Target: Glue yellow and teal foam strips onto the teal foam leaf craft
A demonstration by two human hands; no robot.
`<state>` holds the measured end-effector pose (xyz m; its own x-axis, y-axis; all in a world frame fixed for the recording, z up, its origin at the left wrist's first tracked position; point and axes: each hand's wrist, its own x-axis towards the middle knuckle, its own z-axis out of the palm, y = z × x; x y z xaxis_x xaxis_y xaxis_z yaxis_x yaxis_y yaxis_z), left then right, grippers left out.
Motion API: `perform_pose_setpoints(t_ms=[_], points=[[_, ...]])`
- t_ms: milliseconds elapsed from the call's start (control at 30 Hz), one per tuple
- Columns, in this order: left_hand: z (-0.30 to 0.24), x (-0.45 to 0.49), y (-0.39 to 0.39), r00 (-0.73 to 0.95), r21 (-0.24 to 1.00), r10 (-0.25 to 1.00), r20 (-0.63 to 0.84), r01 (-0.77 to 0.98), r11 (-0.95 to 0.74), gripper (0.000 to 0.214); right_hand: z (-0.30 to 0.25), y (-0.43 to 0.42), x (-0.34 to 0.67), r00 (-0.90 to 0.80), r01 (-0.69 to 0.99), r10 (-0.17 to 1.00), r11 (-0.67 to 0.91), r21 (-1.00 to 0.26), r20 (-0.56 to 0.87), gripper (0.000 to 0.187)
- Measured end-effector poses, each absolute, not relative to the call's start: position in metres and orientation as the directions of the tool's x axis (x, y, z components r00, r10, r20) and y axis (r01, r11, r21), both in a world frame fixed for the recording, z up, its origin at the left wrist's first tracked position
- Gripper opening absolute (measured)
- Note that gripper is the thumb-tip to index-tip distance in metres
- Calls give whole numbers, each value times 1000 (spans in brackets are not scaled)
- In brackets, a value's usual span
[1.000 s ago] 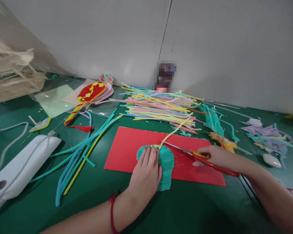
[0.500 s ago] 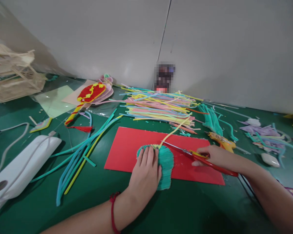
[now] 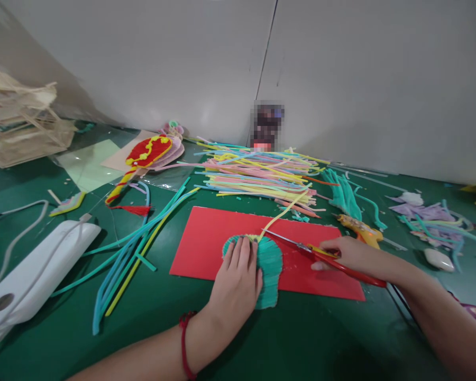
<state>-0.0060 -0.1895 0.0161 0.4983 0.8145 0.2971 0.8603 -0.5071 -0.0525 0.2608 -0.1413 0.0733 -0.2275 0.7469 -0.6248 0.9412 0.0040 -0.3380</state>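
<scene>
Green table [image 3: 301,341]; across the red card's [image 3: 204,233] near edge, left hand [image 3: 236,280] flat on teal piece [image 3: 270,267]; over the card's right part, right hand [image 3: 347,254] gripping scissors [image 3: 357,272]

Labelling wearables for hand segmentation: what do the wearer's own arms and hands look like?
Left hand: no glove; a thin dark-red cord bracelet with a knotted part circles the wrist. Right hand: no glove, no bracelet visible. Both forearms bare as far as the frame shows, no sleeves in view.

Teal ribbed pc [image 3: 270,270], flat — yel. strip [image 3: 284,214] aslant at far edge — scissors [image 3: 306,247] nr strip
</scene>
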Motion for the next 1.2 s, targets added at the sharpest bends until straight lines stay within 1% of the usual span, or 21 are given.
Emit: perform_pose_setpoints(t_ms=[167, 400, 567, 700, 867, 1067, 1200], points=[[13, -6, -190, 492, -19, 820, 292, 861, -509, 45, 75, -143, 259, -208, 942, 757, -16, -336, -619, 48], [11, -8, -190, 483, 39, 828, 287, 857, -513, 45, 72, -143, 262, -196, 945, 769, -19, -328, -609, 46], [13, -8, -190, 493, 18, 824, 279, 855, -518, 46, 73, -143, 262, -208, 946, 764, -3, -325, -611, 45], [11, -6, -191, 490, -7, 828, 273, 861, -508, 47, 73, -143, 262, -196, 946, 751, -24, -323, -630, 45], [9, -5, -192, 486, -22, 829, 276, 866, -500, 48, 76, -144, 259, -213, 939, 753, -17, -343, -622, 46], [13, -6, -191, 468, 6, 853, 230, 876, -482, 47, 77, -143, 258, -202, 944, 754, -20, -329, -625, 48], [17, -7, -190, 473, 27, 851, 228, 871, -491, 48, 80, -144, 256, -218, 937, 759, -13, -349, -613, 45]])
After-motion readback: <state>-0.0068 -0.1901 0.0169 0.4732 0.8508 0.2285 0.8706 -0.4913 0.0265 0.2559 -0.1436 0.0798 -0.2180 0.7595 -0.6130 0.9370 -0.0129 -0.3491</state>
